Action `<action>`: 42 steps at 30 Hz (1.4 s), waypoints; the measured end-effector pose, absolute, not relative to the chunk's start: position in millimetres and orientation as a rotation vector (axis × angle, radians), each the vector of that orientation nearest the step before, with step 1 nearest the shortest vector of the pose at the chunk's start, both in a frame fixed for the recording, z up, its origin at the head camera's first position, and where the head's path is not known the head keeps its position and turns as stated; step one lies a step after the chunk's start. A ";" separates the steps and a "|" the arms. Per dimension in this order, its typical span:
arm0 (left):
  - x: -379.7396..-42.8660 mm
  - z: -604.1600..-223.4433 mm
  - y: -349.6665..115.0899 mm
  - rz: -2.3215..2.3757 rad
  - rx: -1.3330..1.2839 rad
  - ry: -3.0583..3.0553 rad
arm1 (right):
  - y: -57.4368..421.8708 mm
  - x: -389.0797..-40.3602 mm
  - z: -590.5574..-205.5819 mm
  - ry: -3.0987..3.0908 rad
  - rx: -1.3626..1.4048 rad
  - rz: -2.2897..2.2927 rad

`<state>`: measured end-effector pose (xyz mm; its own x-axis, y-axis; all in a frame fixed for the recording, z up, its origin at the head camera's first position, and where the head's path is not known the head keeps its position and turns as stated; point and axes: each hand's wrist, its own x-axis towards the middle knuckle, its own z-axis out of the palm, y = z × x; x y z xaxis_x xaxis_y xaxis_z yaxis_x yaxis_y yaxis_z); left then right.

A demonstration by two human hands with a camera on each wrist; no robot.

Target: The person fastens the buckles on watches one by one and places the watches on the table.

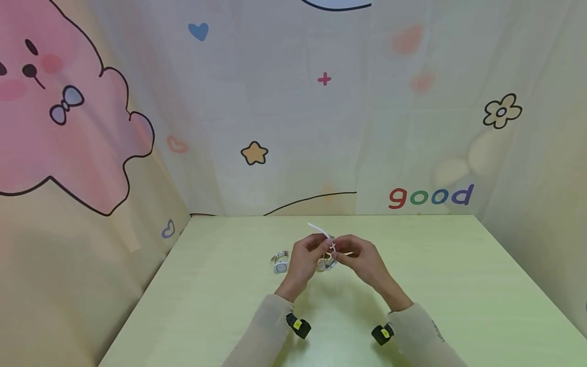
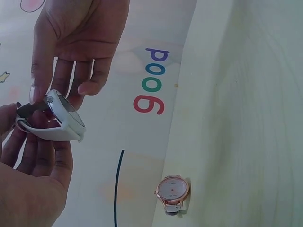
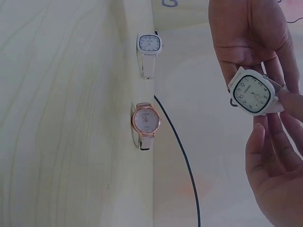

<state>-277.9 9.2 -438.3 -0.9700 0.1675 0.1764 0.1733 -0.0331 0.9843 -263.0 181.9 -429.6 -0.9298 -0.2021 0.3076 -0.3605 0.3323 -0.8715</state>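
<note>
Both hands hold a white wristwatch [image 3: 254,93] with a rounded-square dial, raised in front of the person. Its white strap [image 1: 319,229] sticks up past the fingers in the head view. My left hand [image 1: 302,259] pinches the strap near the buckle end, its thumb [image 2: 6,118] pressed against it. From the other side my right hand [image 1: 364,259] grips the watch, thumb and fingers close to the case. The left wrist view shows the strap bent into a loop, the case seen from its edge.
A second white square-dial watch [image 1: 281,266] stands on the pale table [image 1: 206,306] left of the hands. Near it is a rose-gold round watch [image 3: 146,119] with a light strap, partly hidden behind the left hand in the head view. A printed curtain [image 1: 293,102] hangs behind the table.
</note>
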 end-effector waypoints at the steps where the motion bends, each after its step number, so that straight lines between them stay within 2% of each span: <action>1: -278.1 -438.6 9.3 -2.228 -0.383 -2.177 | 182.0 -262.8 -429.6 -2.448 0.525 1.659; 19: -280.4 -437.9 7.1 -2.279 -0.369 -2.211 | 183.7 -263.2 -428.8 -2.437 0.446 1.595; 35: -277.1 -437.7 5.0 -2.274 -0.535 -2.240 | 183.5 -261.2 -424.5 -2.411 0.325 1.605; 42: -276.3 -436.0 6.3 -2.254 -0.528 -2.264 | 180.5 -260.0 -423.4 -2.308 0.340 1.651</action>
